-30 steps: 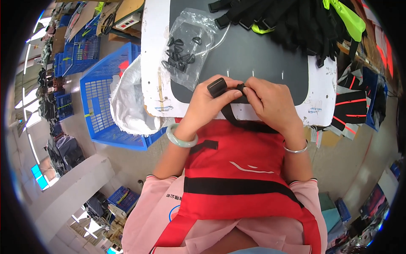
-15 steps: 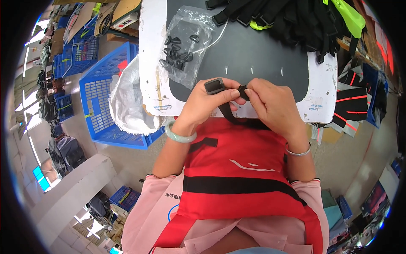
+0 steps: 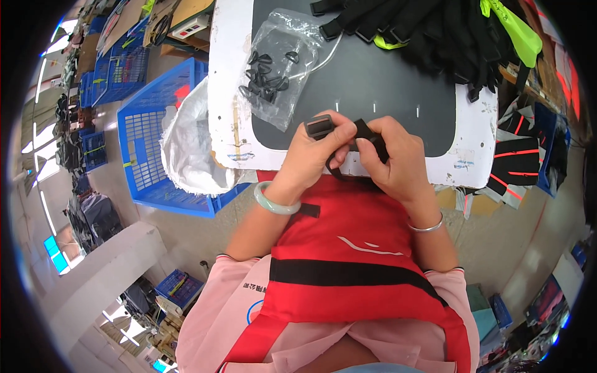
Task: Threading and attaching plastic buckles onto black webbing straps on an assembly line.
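Observation:
Above the near edge of the table, both my hands are closed on one black webbing strap (image 3: pixel 377 148). My left hand (image 3: pixel 309 152) pinches it between thumb and fingers, and a black rectangular buckle (image 3: pixel 319 127) rests against its index finger. My right hand (image 3: pixel 398 152) grips the strap just to the right, where a short dark end sticks up between the two thumbs. Below the hands a loop of the strap hangs near the table edge. Part of the strap is hidden by my fingers.
A clear plastic bag (image 3: pixel 281 99) with several small black plastic pieces (image 3: pixel 265 78) lies on the dark mat (image 3: pixel 348 81) of the white table. Black buckled straps (image 3: pixel 423 37) are heaped at the far right. Left of the table stand a white sack (image 3: pixel 193 149) and a blue crate (image 3: pixel 140 137).
My right hand has rolled, and more of the strap now shows between its thumb and fingers. The strap's short end points upward now. My left hand still has the buckle against it.

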The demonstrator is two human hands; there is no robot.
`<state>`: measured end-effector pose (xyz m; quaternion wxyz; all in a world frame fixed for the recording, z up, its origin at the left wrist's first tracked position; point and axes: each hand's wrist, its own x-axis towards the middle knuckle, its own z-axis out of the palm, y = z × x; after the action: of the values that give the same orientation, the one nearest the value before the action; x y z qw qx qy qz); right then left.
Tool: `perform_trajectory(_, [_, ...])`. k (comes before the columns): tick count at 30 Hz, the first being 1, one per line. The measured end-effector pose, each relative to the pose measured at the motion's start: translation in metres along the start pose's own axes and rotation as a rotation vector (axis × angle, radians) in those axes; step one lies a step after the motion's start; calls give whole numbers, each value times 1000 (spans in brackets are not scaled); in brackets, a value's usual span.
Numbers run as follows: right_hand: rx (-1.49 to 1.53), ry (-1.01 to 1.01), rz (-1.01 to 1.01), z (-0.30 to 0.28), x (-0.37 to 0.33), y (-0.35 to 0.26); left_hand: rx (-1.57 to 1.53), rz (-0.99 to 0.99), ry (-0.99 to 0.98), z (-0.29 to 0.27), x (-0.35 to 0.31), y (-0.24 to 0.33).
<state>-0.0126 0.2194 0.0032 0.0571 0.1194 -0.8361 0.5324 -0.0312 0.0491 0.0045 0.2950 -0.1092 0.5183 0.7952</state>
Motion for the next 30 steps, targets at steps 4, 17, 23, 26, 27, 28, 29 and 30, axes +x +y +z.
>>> perform_trajectory(4, [140,-64,198,-1,-9,5,-144,121,136,-4,3,-2])
perform_trajectory(17, [995,-194,536,10,-9,-15,82,309,-15,14,-2,-19])
perform_trajectory(23, [1040,-39,474,8,-14,-15,911,691,41,16,-3,-17])
perform_trajectory(26, [804,-81,328,-3,-9,3,1158,380,11,9,-7,-10])
perform_trajectory(27, [749,-228,292,-14,-11,18,1243,456,-25,16,-12,3])
perform_trajectory(28, [694,-377,253,-19,-12,25,1239,446,-26,15,-15,4])
perform_trajectory(29, [728,-254,231,-22,-14,25,1124,496,-64,12,-16,6])
perform_trajectory(30, [906,-171,288,-27,-13,20,1010,549,-100,9,-16,7])
